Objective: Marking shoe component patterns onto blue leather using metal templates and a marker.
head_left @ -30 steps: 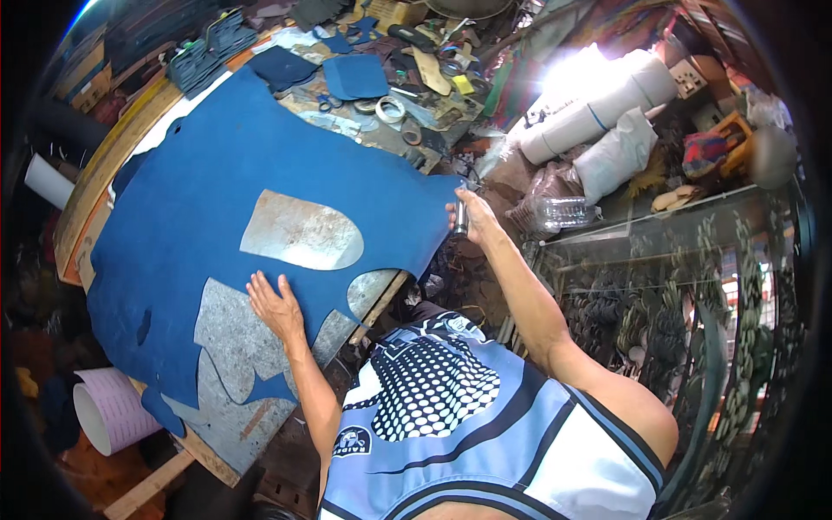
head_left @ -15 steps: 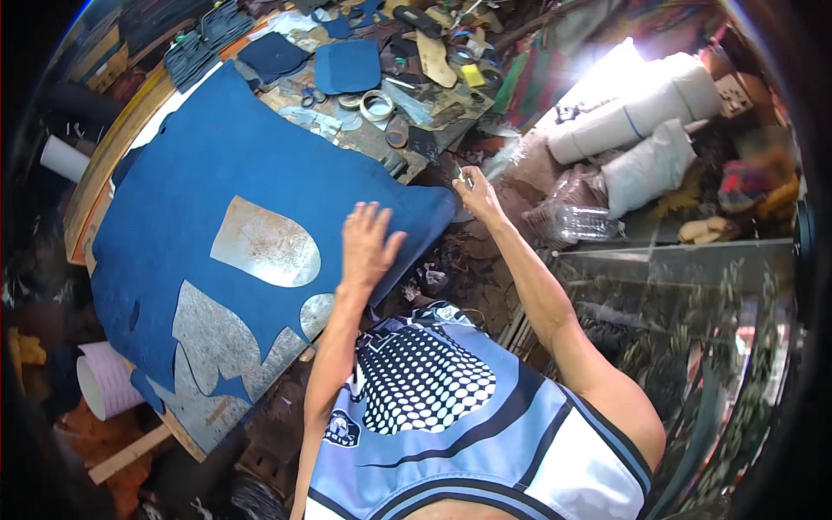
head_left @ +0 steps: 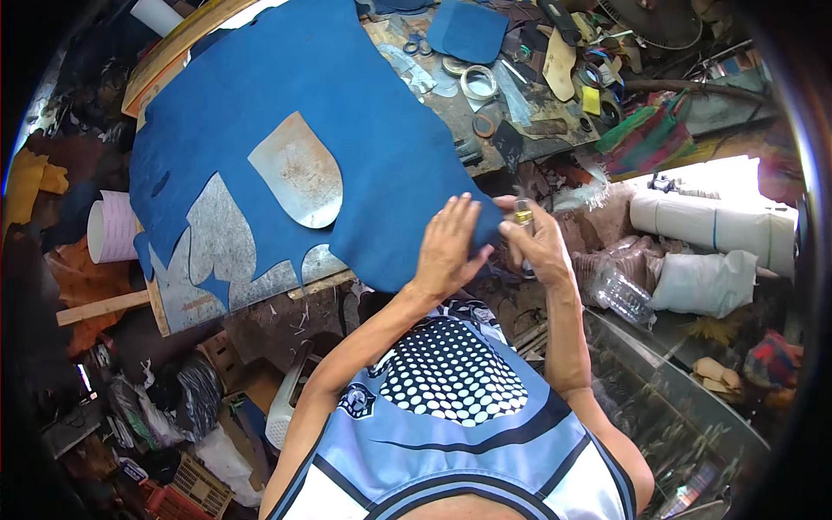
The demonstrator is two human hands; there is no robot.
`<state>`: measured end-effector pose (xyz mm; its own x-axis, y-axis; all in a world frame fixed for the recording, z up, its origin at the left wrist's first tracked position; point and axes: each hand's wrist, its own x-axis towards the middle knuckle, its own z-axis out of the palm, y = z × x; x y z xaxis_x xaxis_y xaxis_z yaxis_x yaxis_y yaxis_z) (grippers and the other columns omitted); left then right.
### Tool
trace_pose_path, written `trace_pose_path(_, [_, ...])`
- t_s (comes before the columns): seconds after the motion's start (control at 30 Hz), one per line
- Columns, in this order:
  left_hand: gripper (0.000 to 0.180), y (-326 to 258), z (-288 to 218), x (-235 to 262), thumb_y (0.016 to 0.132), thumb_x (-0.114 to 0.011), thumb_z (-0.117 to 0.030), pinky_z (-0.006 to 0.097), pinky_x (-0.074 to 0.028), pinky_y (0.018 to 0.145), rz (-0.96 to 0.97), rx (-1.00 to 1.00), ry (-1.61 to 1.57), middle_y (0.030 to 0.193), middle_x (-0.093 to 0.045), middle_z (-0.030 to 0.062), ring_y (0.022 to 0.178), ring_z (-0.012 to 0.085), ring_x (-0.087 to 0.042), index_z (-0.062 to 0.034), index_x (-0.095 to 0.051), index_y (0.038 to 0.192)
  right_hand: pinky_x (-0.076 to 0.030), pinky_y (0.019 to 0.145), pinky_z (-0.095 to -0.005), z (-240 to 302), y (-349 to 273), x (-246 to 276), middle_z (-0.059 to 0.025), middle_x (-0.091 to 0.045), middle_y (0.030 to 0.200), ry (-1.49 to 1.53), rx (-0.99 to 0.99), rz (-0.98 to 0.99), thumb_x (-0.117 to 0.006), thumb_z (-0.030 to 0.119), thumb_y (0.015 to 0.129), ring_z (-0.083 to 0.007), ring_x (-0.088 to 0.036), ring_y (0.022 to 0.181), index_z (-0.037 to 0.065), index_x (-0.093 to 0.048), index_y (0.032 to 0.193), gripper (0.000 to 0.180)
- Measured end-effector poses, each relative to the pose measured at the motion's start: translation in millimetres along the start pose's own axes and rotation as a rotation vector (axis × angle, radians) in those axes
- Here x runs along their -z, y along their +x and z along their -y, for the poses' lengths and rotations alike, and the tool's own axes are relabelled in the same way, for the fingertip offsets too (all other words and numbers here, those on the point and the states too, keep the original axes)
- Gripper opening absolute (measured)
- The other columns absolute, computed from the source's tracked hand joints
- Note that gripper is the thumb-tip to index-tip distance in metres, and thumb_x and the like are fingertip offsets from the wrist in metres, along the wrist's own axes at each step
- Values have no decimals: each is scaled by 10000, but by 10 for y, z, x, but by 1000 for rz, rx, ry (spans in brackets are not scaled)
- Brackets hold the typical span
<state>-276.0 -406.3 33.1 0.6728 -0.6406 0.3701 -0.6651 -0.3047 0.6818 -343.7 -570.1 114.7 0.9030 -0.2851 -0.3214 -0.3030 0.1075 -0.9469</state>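
A large sheet of blue leather [head_left: 381,130] with cut-out openings drapes over the table and its near right edge. My left hand [head_left: 446,247] lies flat on that right part, fingers stretched out and thumb apart. Just right of it, my right hand [head_left: 539,243] is closed round a small slim tool [head_left: 523,211] with a brass-coloured and silvery barrel; its exact kind I cannot make out. The right fingers are close to the leather's right corner, and whether they touch it is hard to see. A rounded opening [head_left: 303,178] in the sheet shows the metal-topped table [head_left: 221,230] beneath.
At the back lie a cut blue piece [head_left: 468,33], rolls of tape [head_left: 478,84], scissors [head_left: 418,43] and a yellow block [head_left: 591,100]. White rolls [head_left: 711,227] and a plastic bottle [head_left: 624,296] lie to the right. A rolled white sheet [head_left: 113,227] stands at the left.
My view has swung, so the table sits higher. Both hands have come together at the sheet's right corner; the right hand, with its tool, is now beside the left.
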Motion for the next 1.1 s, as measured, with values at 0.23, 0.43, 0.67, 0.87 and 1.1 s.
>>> trace_pose_path(0.23, [323,103,370,1345,866,-708,-175,271,-493,751,-458,679,-391,926,-653,64,826,131,-589,55,-627,1078,-402,475,-161,504,-170,-401,-168,-645,1290,186,240,116,-623,32,881,-8,-476,530,14,-503,1379,512])
trace_pose_path(0.43, [629,-110,2531,3173,826,-754,-294,326,-513,807,-616,783,-727,1023,-607,78,941,183,-599,-9,-486,1318,-425,420,-196,411,-69,-270,-188,-673,930,546,411,47,-579,133,980,-57,-487,456,-46,-440,1368,449])
trace_pose_path(0.67, [696,-676,2961,3388,955,-634,-344,424,-426,1030,-851,842,-137,1437,-483,225,1286,320,-491,-10,-356,1499,-510,691,-332,-633,123,-304,-101,-629,896,-342,-24,-344,-564,195,973,-159,-569,699,76,-464,1385,440])
trace_pose_path(0.87, [307,418,1332,1673,930,-600,-112,421,-431,1038,-278,30,138,1238,-619,211,1190,354,-570,23,-620,1205,-497,872,-451,-982,532,-99,-165,-603,1047,-931,263,-413,-548,114,916,-354,-611,996,146,-559,1339,424])
trace_pose_path(1.1, [739,547,1746,257,782,-742,-524,603,-231,1141,188,96,374,1525,-360,256,1431,470,-268,-38,-592,1319,-518,787,-486,-1031,1368,213,-136,-563,988,-1097,266,-628,-593,124,847,-365,-607,915,219,-624,1284,447])
